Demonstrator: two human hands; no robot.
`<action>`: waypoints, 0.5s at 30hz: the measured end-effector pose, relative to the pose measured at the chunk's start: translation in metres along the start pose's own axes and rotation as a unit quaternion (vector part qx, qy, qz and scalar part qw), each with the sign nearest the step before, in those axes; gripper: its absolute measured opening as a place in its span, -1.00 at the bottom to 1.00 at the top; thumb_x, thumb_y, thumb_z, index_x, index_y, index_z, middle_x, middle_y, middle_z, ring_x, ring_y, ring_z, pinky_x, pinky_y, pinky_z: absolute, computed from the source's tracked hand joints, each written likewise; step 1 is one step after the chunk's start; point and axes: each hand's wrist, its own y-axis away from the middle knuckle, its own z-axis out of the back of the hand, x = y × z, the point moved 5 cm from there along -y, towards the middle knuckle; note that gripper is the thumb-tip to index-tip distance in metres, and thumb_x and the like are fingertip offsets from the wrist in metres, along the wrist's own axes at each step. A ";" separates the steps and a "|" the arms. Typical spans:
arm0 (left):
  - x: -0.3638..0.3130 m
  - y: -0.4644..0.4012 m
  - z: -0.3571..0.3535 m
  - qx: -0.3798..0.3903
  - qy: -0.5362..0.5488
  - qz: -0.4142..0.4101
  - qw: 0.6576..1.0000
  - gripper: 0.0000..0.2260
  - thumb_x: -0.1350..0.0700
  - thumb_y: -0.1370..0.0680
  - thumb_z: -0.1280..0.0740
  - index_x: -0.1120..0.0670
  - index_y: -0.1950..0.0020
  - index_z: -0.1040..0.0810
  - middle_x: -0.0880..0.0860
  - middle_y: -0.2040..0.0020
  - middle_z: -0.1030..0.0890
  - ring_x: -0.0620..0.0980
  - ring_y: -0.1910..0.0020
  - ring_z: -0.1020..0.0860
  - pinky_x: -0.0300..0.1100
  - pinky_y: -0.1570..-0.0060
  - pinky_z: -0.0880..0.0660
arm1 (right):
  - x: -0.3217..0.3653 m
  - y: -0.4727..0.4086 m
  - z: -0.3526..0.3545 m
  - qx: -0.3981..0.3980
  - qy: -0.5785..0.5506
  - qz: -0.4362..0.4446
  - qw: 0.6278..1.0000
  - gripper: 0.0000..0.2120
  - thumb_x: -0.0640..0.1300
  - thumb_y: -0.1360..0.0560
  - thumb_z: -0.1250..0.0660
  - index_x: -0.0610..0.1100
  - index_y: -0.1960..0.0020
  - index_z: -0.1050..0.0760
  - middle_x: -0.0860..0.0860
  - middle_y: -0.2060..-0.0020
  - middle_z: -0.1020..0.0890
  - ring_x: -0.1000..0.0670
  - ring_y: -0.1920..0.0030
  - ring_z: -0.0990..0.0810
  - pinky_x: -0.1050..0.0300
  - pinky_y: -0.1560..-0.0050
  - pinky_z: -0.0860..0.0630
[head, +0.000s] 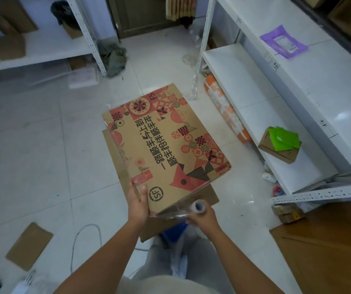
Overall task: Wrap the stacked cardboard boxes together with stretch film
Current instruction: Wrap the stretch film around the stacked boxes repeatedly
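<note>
Now my left hand (137, 203) grips the printed cardboard boxes (166, 145) at the corner, thumb on top; right hand (202, 216) fingers curl round the film roll (198, 206), w/ glossy clear film on the box edge.

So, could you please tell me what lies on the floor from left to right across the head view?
Flat brown cardboard piece → grey cable loop → left hand on the red-printed cardboard box → right hand holding the clear stretch film roll → orange-and-white patterned roll → white metal shelf.
</note>
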 end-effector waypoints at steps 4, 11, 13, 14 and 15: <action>0.004 -0.001 -0.001 -0.002 -0.001 0.004 1.000 -0.44 -0.27 -0.52 -0.16 -0.16 -0.48 -0.14 0.02 -0.30 -0.49 0.02 -0.22 -0.54 0.15 -0.16 -0.52 | -0.002 -0.007 0.005 0.068 0.040 0.069 0.995 -0.64 -0.40 -0.34 -0.47 -0.22 -0.08 -0.49 -0.04 0.03 -0.60 0.04 0.06 -0.59 0.21 0.12 -0.57; -0.006 0.005 -0.006 -0.009 0.002 -0.009 1.000 -0.58 -0.13 -0.58 -0.17 -0.10 -0.42 -0.25 -0.01 -0.18 -0.58 -0.01 -0.10 -0.61 0.12 -0.05 -0.58 | -0.028 -0.026 0.013 0.138 -0.241 -0.161 0.947 -0.73 -0.42 -0.54 -0.19 -0.48 -0.22 -0.42 -0.37 -0.12 -0.54 -0.32 -0.07 -0.57 0.01 0.16 -0.64; -0.006 0.005 -0.006 -0.012 -0.005 -0.012 1.000 -0.58 -0.16 -0.56 -0.17 -0.10 -0.40 -0.26 -0.01 -0.17 -0.59 0.00 -0.10 -0.62 0.14 -0.04 -0.58 | -0.032 -0.031 0.010 0.123 -0.229 -0.240 0.935 -0.69 -0.17 -0.57 -0.28 -0.41 -0.17 -0.48 -0.34 -0.08 -0.56 -0.28 0.05 -0.60 0.05 0.31 -0.62; -0.006 0.005 -0.006 -0.015 -0.009 -0.011 1.000 -0.58 -0.16 -0.57 -0.17 -0.10 -0.40 -0.26 0.00 -0.17 -0.59 0.01 -0.10 -0.62 0.14 -0.04 -0.58 | -0.034 -0.037 0.007 0.125 -0.193 -0.265 0.937 -0.66 -0.09 -0.52 -0.36 -0.35 -0.14 -0.51 -0.30 -0.04 -0.57 -0.23 0.10 -0.60 0.09 0.37 -0.59; -0.007 0.007 -0.005 -0.020 -0.013 -0.008 1.000 -0.61 -0.15 -0.58 -0.16 -0.13 -0.39 -0.26 -0.01 -0.17 -0.59 0.00 -0.09 -0.62 0.13 -0.03 -0.58 | -0.035 -0.040 0.003 0.131 -0.155 -0.289 0.936 -0.66 -0.08 -0.46 -0.44 -0.30 -0.11 -0.52 -0.26 -0.02 -0.57 -0.19 0.11 -0.60 0.11 0.39 -0.58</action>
